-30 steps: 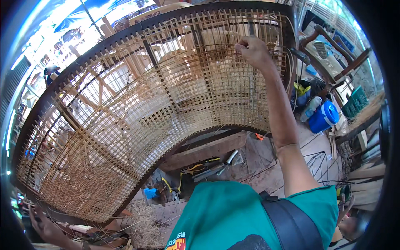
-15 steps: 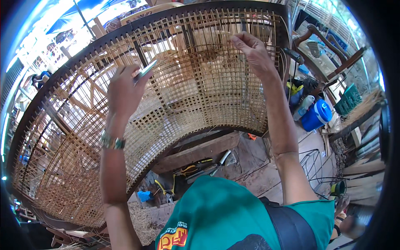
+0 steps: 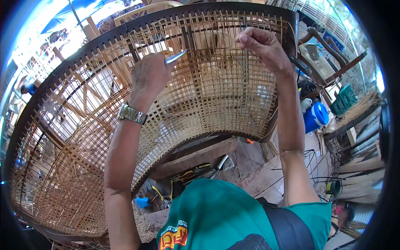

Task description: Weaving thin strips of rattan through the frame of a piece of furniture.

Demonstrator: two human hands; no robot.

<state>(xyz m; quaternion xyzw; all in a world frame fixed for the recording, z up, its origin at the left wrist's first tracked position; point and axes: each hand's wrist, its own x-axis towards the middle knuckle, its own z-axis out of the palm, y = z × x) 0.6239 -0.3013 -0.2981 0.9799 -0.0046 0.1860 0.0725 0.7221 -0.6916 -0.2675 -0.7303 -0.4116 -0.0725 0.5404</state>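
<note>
A large curved cane-weave panel (image 3: 221, 96) stretches in front of me, laced into a dark wooden frame (image 3: 208, 7). My left hand (image 3: 150, 77), with a metal watch (image 3: 132, 114) on its wrist, is closed around a thin tool whose shiny, pointed blade (image 3: 176, 57) sticks out to the right. Its handle is hidden in the fist. Further right, my right hand (image 3: 266, 48) is raised over the weave near the upper right frame. Thumb and fingertips are pinched together; anything between them is too small to make out.
Below the panel lie a wooden beam (image 3: 200, 156), yellow-handled pliers (image 3: 158, 192) and a blue lump (image 3: 142, 202). To the right stand a blue jug (image 3: 316, 116), a green crate (image 3: 343, 100) and a wooden chair frame (image 3: 329, 54). A black wire rack (image 3: 310, 166) sits beside my right arm.
My left hand has moved right along the weave with the blade, closer to the right hand. My right hand has shifted slightly right and up, still pinched. The view has tilted a little.
</note>
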